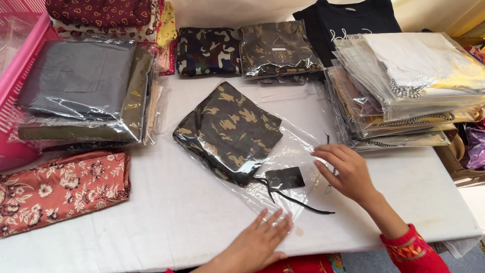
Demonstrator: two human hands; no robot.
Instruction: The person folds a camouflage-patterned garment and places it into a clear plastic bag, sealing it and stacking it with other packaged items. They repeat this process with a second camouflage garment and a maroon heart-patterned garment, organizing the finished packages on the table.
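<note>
Left hand: our left hand (262, 242) lies flat and open, palm down, fingers spread on the near edge of the clear plastic bag (298, 151), pinning it to the table.
Right hand: our right hand (343, 171) is open too, fingertips pressing the bag's right edge, gripping nothing.
Garment: the folded green-and-brown camouflage garment (227, 132) sits inside that bag at mid-table, pushed to its far-left end, so the loose near-right part lies flat.
Tag: a small black card tag (285, 178) on a black cord (298, 202) rests within the bag's outline; we cannot tell whether it lies inside or on top.
Table: a white cloth-covered table (166, 212).
Surroundings: bagged pale garments stacked at right (404, 86), a folded rust floral fabric (60, 189) at near left, a pink plastic basket (17, 76) beside it.
</note>
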